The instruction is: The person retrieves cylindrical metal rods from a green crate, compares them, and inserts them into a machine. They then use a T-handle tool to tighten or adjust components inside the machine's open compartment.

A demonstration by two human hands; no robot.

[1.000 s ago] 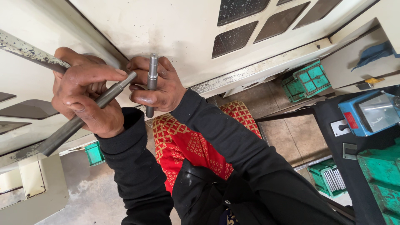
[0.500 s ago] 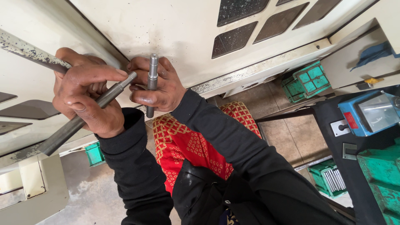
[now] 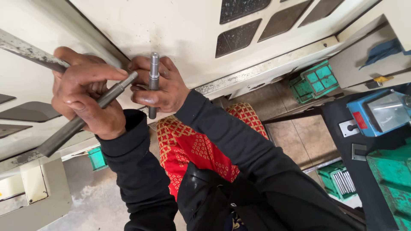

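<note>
My left hand point(image 3: 87, 96) grips a long grey steel rod point(image 3: 64, 134) that slants from lower left up to its narrowed tip near the middle. My right hand point(image 3: 160, 85) holds a shorter shiny stepped steel shaft point(image 3: 153, 81) upright, fingers wrapped around its middle. The rod's tip nearly touches the shaft. Both hands are in front of a cream machine panel point(image 3: 171, 30). Black sleeves cover both arms.
The panel has dark mesh vents point(image 3: 239, 36) at upper right. A worn grey metal bar point(image 3: 30, 53) crosses at upper left. Green crates point(image 3: 314, 81) and a blue machine part point(image 3: 376, 113) stand at the right, over a tiled floor. Red patterned cloth point(image 3: 192, 149) lies below.
</note>
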